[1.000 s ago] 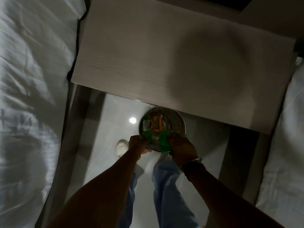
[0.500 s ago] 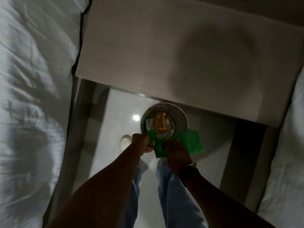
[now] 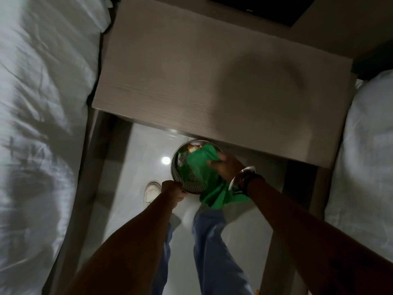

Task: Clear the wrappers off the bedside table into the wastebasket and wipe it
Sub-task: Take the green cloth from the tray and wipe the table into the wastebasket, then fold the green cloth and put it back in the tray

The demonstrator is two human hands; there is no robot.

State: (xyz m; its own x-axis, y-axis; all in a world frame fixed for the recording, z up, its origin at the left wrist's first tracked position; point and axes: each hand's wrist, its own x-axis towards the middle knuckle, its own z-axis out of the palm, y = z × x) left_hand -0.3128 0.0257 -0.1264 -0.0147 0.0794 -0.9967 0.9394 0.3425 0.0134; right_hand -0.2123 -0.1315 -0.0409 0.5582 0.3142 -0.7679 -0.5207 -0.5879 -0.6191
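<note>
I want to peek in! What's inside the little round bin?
Inside the bin you can see an orange wrapper and something shiny. The green cloth in the right hand covers the rest, so I can't tell what's underneath.

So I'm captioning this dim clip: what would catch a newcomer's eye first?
The bright green cloth, bunched in the right hand over the round metal wastebasket, whose near rim the left hand grips. Behind them spreads the pale wood-grain bedside table, between two white beds.

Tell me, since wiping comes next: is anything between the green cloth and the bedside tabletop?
Nothing visible does. The right hand holds the green cloth over the wastebasket, just below the bedside tabletop, whose surface looks bare.
</note>
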